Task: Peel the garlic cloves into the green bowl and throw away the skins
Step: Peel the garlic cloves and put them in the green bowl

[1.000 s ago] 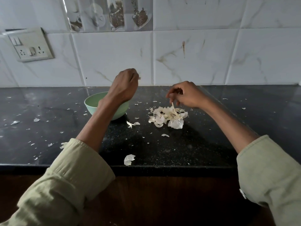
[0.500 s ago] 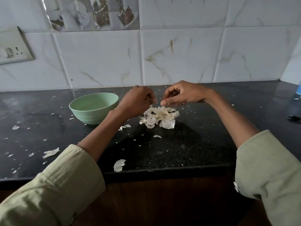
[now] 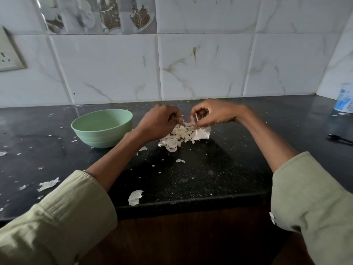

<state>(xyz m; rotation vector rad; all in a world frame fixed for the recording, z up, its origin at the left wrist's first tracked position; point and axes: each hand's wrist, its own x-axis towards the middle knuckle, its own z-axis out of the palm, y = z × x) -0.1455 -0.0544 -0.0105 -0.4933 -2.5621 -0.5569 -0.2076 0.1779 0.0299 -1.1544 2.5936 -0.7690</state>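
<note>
A pile of white garlic skins (image 3: 183, 135) lies on the black counter (image 3: 219, 169), right of the green bowl (image 3: 102, 128). Both hands meet just above the pile. My left hand (image 3: 159, 124) has its fingers curled and pinches a piece of skin at the pile's top. My right hand (image 3: 214, 114) pinches the same bunch of skin, with a thin pale stem (image 3: 196, 117) sticking up between its fingers. What the bowl holds is hidden by its wall. No whole clove shows.
Loose skin flakes (image 3: 135, 197) are scattered over the counter, one large flake near the front edge and another (image 3: 47, 184) at the left. A white and blue container (image 3: 344, 100) stands at the far right, with a dark object (image 3: 340, 137) in front of it. A wall socket (image 3: 9, 52) is at the left.
My left hand moved from over the bowl to the skin pile and joined my right hand there. The camera turned to the right.
</note>
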